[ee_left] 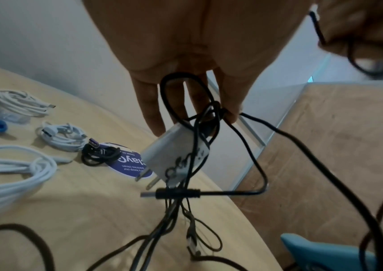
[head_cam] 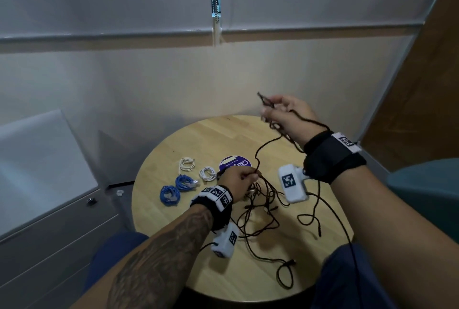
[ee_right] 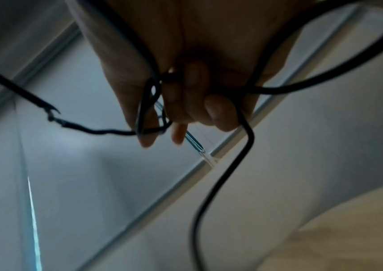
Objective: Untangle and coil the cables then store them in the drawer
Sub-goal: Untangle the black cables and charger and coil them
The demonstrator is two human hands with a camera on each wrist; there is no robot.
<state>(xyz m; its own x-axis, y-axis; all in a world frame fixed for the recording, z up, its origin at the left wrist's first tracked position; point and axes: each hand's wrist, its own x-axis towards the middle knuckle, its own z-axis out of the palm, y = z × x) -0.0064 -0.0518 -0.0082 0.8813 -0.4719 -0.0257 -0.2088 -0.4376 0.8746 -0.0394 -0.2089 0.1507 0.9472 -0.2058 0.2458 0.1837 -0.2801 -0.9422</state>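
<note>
Fingers of the right hand [head_cam: 285, 112] pinch a black cable [head_cam: 268, 146] raised above the left hand's [head_cam: 238, 179] clamped tangle [head_cam: 260, 199]

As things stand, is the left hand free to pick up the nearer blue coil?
Probably not yet. The left hand grips the black tangle with a white charger caught in it, so its grip is taken. The blue coil lies uncovered on the table just beside that wrist.

Right wrist view blurred, black cable [ee_right: 220, 183] cut off below
</note>
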